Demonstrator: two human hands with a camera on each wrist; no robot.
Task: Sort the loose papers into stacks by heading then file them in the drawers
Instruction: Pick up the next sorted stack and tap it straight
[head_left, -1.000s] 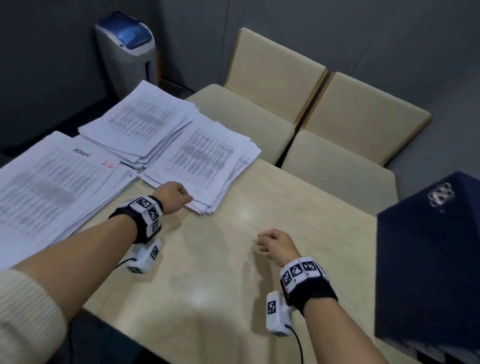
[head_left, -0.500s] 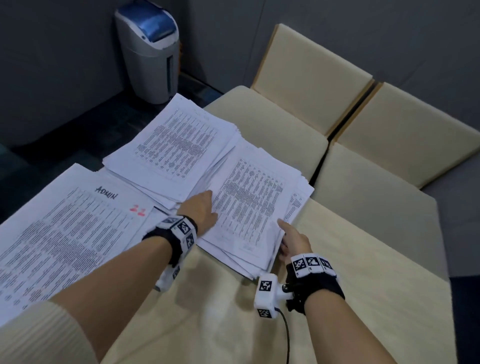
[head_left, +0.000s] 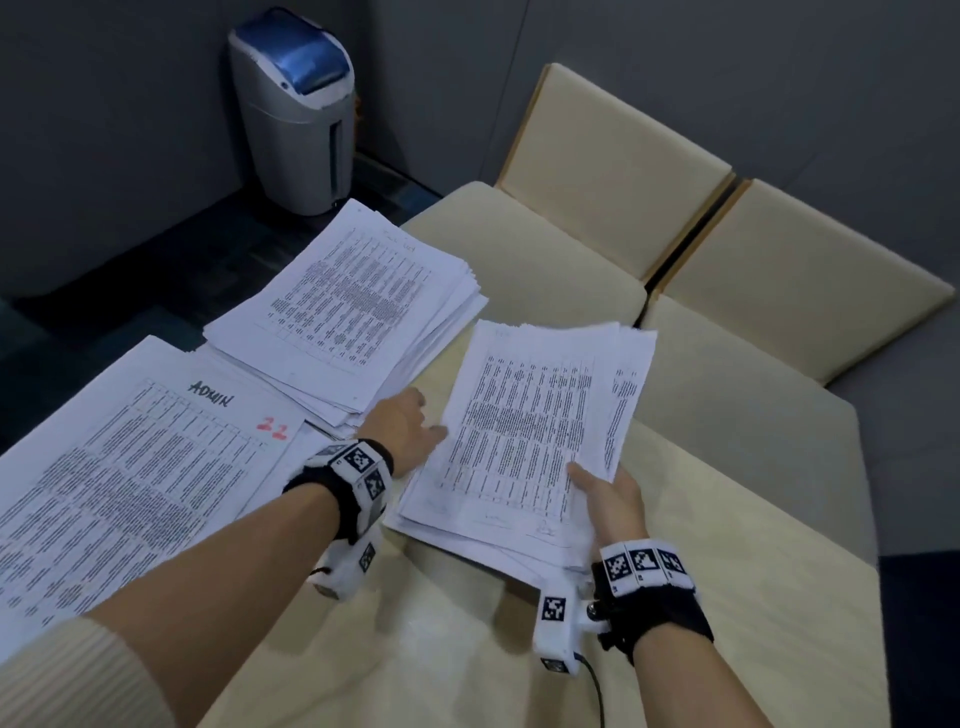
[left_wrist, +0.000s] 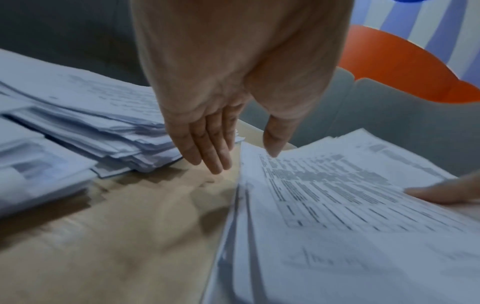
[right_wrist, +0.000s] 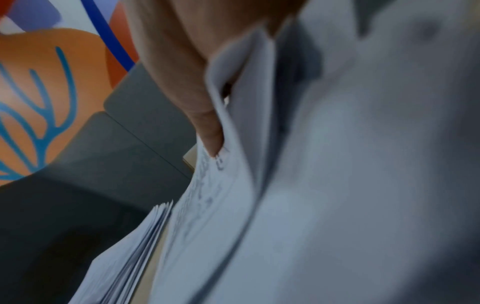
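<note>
Chairs (head_left: 519, 270) stand beyond the table (head_left: 467, 649). Right hand (head_left: 610, 499) grips a paper stack (head_left: 519, 431); left hand (head_left: 402, 431), fingers straight, touches its edge.

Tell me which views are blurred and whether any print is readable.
Head view: sharp, "ADMIN" reads on the left stack. Left wrist view: blurred, the lifted stack shows unreadable table rows. Right wrist view: heaviest blur, paper fills it.

Dim, cool indoor light, soft overhead glare.
Wrist views blur heavily; the table (head_left: 467, 649) shows pale sheen and faint shadows.
</note>
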